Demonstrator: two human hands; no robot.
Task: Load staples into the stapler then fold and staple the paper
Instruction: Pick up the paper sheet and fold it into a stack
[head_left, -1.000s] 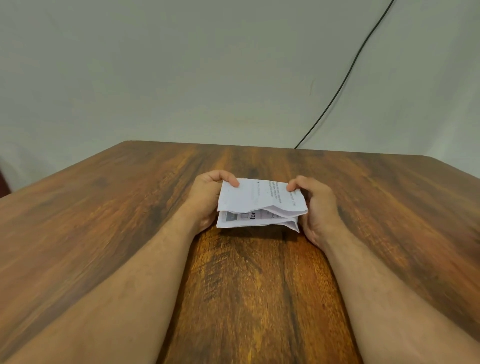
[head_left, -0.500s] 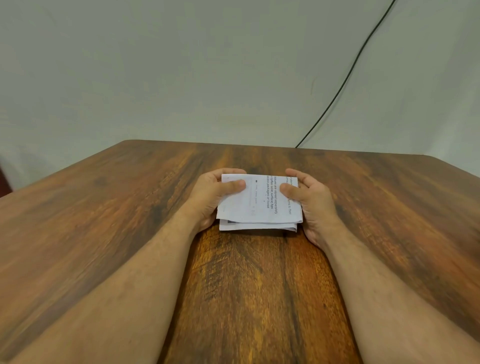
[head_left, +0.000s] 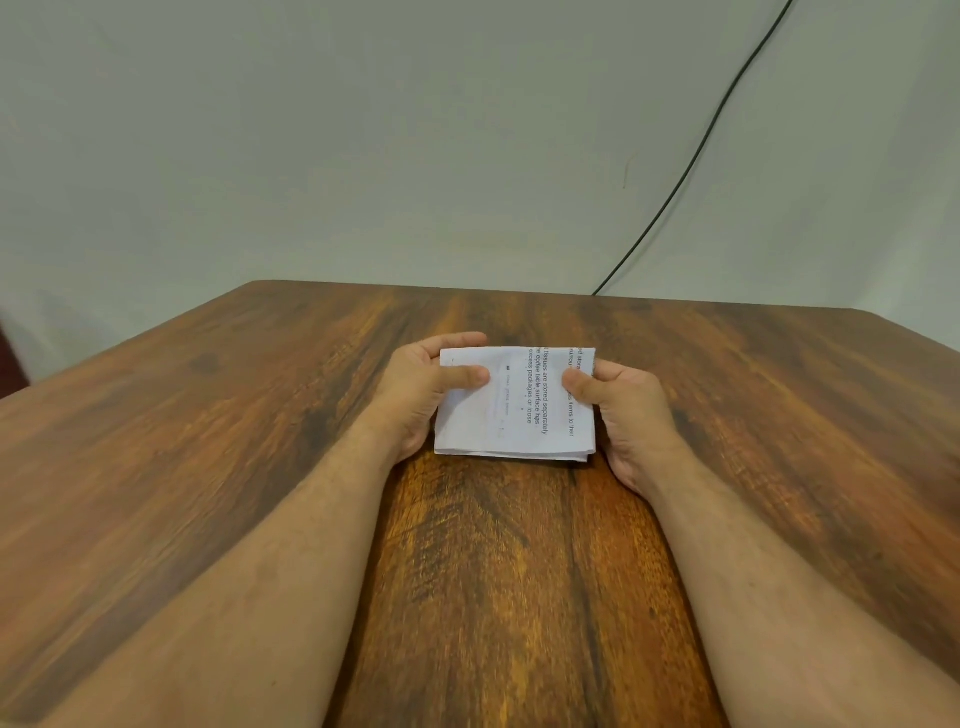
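Note:
A white printed paper (head_left: 517, 415), folded into a small thick rectangle, lies flat on the wooden table (head_left: 493, 571) in the middle of the view. My left hand (head_left: 423, 392) grips its left edge, thumb pressed on top and fingers curled round the far corner. My right hand (head_left: 626, 410) holds the right edge the same way, thumb on the printed face. Several layers show at the paper's near edge. No stapler or staples are in view.
A plain pale wall stands behind the table's far edge. A thin black cable (head_left: 691, 166) runs down the wall to the table's back edge at the right. A dark object shows slightly at the far left border.
The paper's upper flap, raised a second ago, has been folded down and pressed flat. Both thumbs now lie on top of it, and the layers have closed together.

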